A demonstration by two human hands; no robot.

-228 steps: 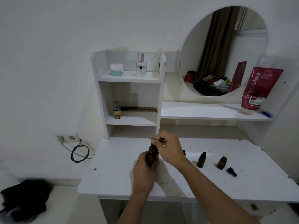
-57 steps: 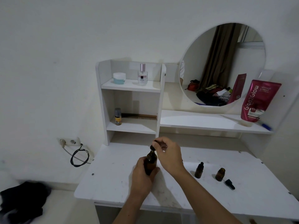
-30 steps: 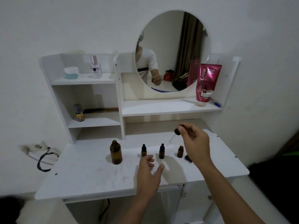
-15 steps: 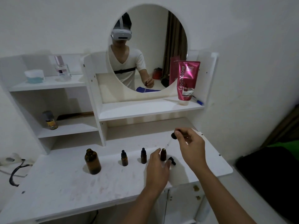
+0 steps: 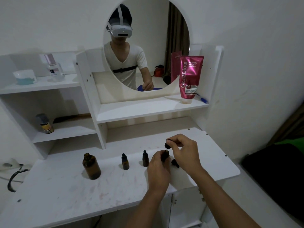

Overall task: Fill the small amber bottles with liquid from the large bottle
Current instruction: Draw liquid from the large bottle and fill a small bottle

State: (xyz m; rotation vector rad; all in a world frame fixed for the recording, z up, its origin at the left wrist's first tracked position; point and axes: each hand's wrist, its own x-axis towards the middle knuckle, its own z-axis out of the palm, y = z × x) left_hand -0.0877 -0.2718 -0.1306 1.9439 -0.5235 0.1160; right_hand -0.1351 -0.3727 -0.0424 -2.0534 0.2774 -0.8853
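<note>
Both bare forearms reach forward over the desk [image 5: 213, 162]. The left hand [image 5: 158, 168] curls its fingers [image 5: 158, 156] closed near the desk's far right side; the right hand [image 5: 184, 150], just beside it, pinches thumb against fingertips, wrist raised.

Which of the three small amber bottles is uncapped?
The rightmost small bottle, gripped by the left hand. The other two small bottles stand free with black dropper caps on.

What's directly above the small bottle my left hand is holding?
The dropper's black bulb, pinched by the right hand, sits just above the open small bottle. The left hand hides the bottle's body; any pipette tip isn't discernible.
</note>
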